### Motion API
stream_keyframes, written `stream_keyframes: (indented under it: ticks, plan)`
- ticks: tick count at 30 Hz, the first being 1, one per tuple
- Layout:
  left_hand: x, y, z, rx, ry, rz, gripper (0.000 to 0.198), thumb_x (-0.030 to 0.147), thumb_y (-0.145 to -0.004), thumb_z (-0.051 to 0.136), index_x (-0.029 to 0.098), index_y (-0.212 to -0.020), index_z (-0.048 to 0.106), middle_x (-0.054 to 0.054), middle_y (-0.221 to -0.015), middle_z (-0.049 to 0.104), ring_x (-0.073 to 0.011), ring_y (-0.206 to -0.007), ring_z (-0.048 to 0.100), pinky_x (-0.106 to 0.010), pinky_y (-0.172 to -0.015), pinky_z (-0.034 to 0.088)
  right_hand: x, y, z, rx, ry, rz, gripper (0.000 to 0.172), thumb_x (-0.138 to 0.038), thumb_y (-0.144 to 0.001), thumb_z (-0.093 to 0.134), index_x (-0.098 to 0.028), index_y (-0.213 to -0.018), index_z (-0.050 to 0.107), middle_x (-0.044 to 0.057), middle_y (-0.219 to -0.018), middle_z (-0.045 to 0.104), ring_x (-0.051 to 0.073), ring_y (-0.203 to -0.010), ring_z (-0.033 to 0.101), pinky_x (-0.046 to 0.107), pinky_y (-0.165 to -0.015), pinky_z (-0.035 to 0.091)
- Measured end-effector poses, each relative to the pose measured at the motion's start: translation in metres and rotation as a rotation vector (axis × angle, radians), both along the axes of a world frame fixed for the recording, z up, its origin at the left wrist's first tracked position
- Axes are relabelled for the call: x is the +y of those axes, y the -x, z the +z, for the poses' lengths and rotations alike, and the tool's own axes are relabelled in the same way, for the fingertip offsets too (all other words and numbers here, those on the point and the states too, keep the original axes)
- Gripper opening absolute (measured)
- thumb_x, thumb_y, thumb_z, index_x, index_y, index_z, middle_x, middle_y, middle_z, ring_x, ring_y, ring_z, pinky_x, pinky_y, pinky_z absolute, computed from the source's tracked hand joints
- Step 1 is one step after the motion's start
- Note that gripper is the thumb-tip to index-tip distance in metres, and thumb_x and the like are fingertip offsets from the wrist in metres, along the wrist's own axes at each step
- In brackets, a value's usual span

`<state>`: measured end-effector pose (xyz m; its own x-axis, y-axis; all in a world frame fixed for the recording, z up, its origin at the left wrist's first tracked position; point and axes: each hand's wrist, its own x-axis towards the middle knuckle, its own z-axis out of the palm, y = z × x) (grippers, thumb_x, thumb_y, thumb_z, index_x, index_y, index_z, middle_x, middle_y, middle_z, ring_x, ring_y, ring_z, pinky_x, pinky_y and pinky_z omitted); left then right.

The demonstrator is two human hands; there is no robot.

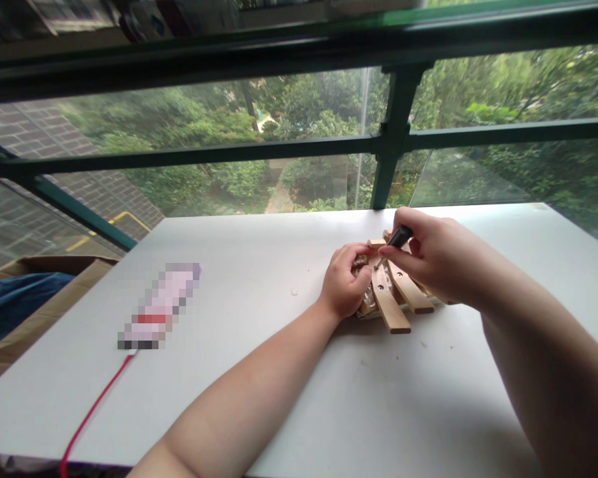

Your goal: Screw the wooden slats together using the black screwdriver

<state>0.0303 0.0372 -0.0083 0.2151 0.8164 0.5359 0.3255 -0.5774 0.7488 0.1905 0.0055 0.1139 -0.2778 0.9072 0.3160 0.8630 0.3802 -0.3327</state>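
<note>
A small wooden piece with two curved slats (393, 312) lies on the white table (219, 392), right of the middle. Dark screws show in the slats, and clear plastic wrap shows between the wooden parts. My left hand (346, 279) is wrapped round the left side of the wooden piece, thumb near the left slat. Above it, my right hand (428, 252) grips a screwdriver with a black handle (400, 236). The screwdriver is tilted, its tip down at a screw on the left slat. Part of the wooden piece is hidden behind my right hand.
A blurred-out phone-like object (169, 299) lies at the left of the table, with a red cable (94, 405) running to the near edge. A cardboard box (40, 299) with blue cloth stands left of the table. Green window bars line the far edge.
</note>
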Motion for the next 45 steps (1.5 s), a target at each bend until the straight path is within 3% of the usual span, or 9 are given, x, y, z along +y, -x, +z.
stream_keyframes:
  ticks: [20, 24, 28, 33, 37, 45]
  plan:
    - [-0.0004, -0.0002, 0.0006, -0.004, 0.002, -0.001, 0.029, 0.015, -0.083, 0.051, 0.021, -0.110, 0.059, -0.006, -0.116, 0.064, -0.0222, -0.112, 0.057, -0.036, -0.103, 0.043, 0.0003, -0.0003, -0.0002, 0.008, -0.006, 0.004, 0.027, -0.040, -0.080, 0.062, -0.024, -0.073, 0.041, -0.006, -0.052, 0.044, 0.010, -0.046, 0.033, 0.024, -0.047, 0.025]
    - [-0.0003, 0.0000, 0.0014, -0.002, 0.003, -0.003, 0.029, 0.016, -0.082, 0.051, 0.021, -0.110, 0.059, -0.006, -0.116, 0.064, -0.0225, -0.111, 0.057, -0.037, -0.103, 0.043, 0.0022, -0.0007, -0.0001, 0.022, -0.028, 0.010, 0.016, -0.036, -0.079, 0.062, -0.024, -0.085, 0.053, -0.005, -0.054, 0.050, 0.012, -0.047, 0.040, 0.024, -0.049, 0.028]
    - [0.0001, 0.0004, 0.0008, 0.002, 0.008, -0.005, 0.028, 0.015, -0.083, 0.052, 0.021, -0.109, 0.059, -0.006, -0.115, 0.064, -0.0224, -0.111, 0.057, -0.037, -0.103, 0.043, 0.0051, -0.0028, -0.0005, 0.038, -0.046, 0.006, 0.024, -0.029, -0.079, 0.061, -0.026, -0.102, 0.055, -0.004, -0.059, 0.055, 0.014, -0.052, 0.049, 0.024, -0.052, 0.032]
    - [0.0000, 0.0004, 0.0007, 0.003, 0.008, -0.010, 0.030, 0.015, -0.083, 0.051, 0.021, -0.111, 0.059, -0.006, -0.116, 0.064, -0.0222, -0.112, 0.057, -0.037, -0.103, 0.043, 0.0043, -0.0027, -0.0021, 0.036, -0.040, 0.052, 0.009, -0.027, -0.080, 0.058, -0.024, -0.084, 0.051, -0.003, -0.063, 0.055, 0.013, -0.054, 0.046, 0.024, -0.053, 0.032]
    - [-0.0001, 0.0001, 0.0012, 0.006, 0.005, -0.004, 0.030, 0.016, -0.083, 0.051, 0.020, -0.111, 0.059, -0.006, -0.117, 0.064, -0.0223, -0.112, 0.057, -0.037, -0.104, 0.043, 0.0012, 0.0023, -0.0045, 0.086, -0.034, 0.124, 0.004, -0.022, -0.082, 0.054, -0.023, -0.083, 0.051, -0.001, -0.068, 0.057, 0.013, -0.059, 0.048, 0.024, -0.055, 0.033]
    - [0.0004, 0.0001, 0.0003, 0.003, 0.000, -0.003, 0.026, 0.016, -0.083, 0.052, 0.020, -0.108, 0.059, -0.006, -0.116, 0.064, -0.0220, -0.112, 0.057, -0.036, -0.104, 0.042, -0.0013, 0.0037, -0.0030, 0.127, -0.002, 0.165, 0.011, -0.015, -0.078, 0.053, -0.023, -0.084, 0.048, -0.001, -0.072, 0.058, 0.014, -0.062, 0.050, 0.025, -0.056, 0.035]
